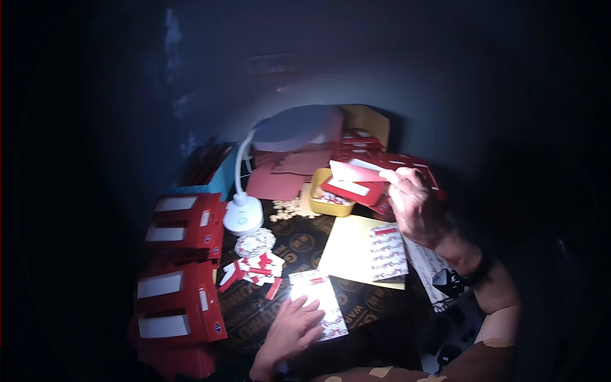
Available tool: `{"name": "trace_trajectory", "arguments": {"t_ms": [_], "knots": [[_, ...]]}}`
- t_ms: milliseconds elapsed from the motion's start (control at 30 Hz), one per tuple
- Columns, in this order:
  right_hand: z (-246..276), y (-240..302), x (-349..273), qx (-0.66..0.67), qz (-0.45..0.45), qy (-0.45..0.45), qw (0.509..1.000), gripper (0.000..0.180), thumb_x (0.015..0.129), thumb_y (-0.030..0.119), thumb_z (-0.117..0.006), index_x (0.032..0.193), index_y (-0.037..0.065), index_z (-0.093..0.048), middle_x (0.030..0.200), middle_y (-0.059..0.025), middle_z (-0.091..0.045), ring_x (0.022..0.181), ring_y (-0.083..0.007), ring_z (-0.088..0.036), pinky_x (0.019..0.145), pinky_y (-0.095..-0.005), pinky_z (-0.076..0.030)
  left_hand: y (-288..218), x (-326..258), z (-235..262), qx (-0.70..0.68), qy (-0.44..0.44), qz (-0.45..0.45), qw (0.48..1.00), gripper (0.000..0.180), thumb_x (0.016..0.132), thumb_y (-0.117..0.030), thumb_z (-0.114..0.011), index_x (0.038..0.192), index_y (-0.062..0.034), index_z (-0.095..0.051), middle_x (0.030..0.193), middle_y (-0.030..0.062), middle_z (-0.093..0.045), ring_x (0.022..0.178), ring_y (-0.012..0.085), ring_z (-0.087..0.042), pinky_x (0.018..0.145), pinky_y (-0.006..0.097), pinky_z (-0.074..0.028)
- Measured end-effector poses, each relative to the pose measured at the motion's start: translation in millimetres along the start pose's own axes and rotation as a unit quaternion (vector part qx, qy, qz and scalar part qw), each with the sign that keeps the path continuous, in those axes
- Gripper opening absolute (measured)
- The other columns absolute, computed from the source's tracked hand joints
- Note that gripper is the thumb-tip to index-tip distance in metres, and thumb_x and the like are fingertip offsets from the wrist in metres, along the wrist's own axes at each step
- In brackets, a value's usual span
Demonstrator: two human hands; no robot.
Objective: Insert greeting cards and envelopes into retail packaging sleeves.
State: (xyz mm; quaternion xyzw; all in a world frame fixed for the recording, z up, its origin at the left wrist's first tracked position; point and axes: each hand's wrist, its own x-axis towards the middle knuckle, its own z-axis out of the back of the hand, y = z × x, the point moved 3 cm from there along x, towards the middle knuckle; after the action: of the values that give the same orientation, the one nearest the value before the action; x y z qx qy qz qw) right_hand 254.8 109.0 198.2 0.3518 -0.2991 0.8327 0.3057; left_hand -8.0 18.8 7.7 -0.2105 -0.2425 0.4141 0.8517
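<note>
A: What lies nearest?
B: The left hand (294, 328), its fingers spread and resting on a white patterned card (334, 323), which lies flat on the dark table (245, 332).
A: What's to its left?
B: Two red folders (194, 305) with white panels, one beyond the other. Between those and the card, but a bit farther out, a loose heap of red and white strips (259, 270).
A: Past the strips?
B: A patterned bundle (254, 243), just beside the foot of a white lamp (244, 214). Over to the right, a second patterned card (388, 253) partly covers a yellow sheet (347, 248).
A: And the right hand (415, 207)?
B: Beyond that sheet; its fingers pinch a pale slip (351, 172) by the right end. The slip is above a red packet (375, 193) overlapping a yellow tub (331, 207); I can't tell whether they touch.
A: Farthest back?
B: Pink sheets (273, 183), below the lamp's head.
</note>
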Motion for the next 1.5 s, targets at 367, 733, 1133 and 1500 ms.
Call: {"name": "trace_trajectory", "arguments": {"t_ms": [367, 733, 1133, 1500], "knots": [[95, -23, -47, -0.077, -0.158, 0.065, 0.982, 0.012, 0.085, 0.000, -0.054, 0.082, -0.007, -0.063, 0.097, -0.0209, -0.065, 0.095, -0.0325, -0.059, 0.086, -0.0412, -0.049, -4, 5, 3, -0.030, 0.002, 0.018, 0.999, 0.038, 0.082, -0.020, -0.070, 0.118, -0.0080, -0.068, 0.133, 0.0125, -0.060, 0.136, 0.0351, -0.042, 0.115, 0.055, -0.021], [75, -22, -141, -0.206, -0.166, 0.332, 0.905, 0.020, 0.074, 0.002, -0.056, 0.087, -0.006, -0.068, 0.094, -0.0193, -0.061, 0.097, -0.0310, -0.053, 0.090, -0.0396, -0.040, -9, 5, 3, -0.045, -0.011, 0.043, 0.998, 0.039, 0.079, -0.012, -0.070, 0.118, -0.0060, -0.067, 0.132, 0.0138, -0.061, 0.136, 0.0356, -0.041, 0.115, 0.055, -0.020], [38, -24, -186, -0.026, -0.273, 0.329, 0.904, 0.028, 0.077, 0.023, -0.070, 0.094, 0.001, -0.064, 0.099, -0.0148, -0.059, 0.101, -0.0326, -0.054, 0.092, -0.0446, -0.041, -8, 6, 6, -0.044, -0.026, 0.037, 0.998, 0.037, 0.079, -0.012, -0.070, 0.116, -0.0068, -0.068, 0.130, 0.0130, -0.062, 0.134, 0.0361, -0.043, 0.114, 0.055, -0.022], [42, -59, -190, 0.032, -0.389, 0.410, 0.825, 0.079, 0.074, 0.042, -0.074, 0.134, -0.002, -0.048, 0.130, -0.0257, -0.056, 0.123, -0.0386, -0.051, 0.105, -0.0412, -0.040, -7, 6, 5, -0.059, -0.027, 0.055, 0.996, 0.037, 0.079, -0.013, -0.071, 0.115, -0.0077, -0.069, 0.130, 0.0124, -0.062, 0.135, 0.0350, -0.043, 0.115, 0.055, -0.021]]}}
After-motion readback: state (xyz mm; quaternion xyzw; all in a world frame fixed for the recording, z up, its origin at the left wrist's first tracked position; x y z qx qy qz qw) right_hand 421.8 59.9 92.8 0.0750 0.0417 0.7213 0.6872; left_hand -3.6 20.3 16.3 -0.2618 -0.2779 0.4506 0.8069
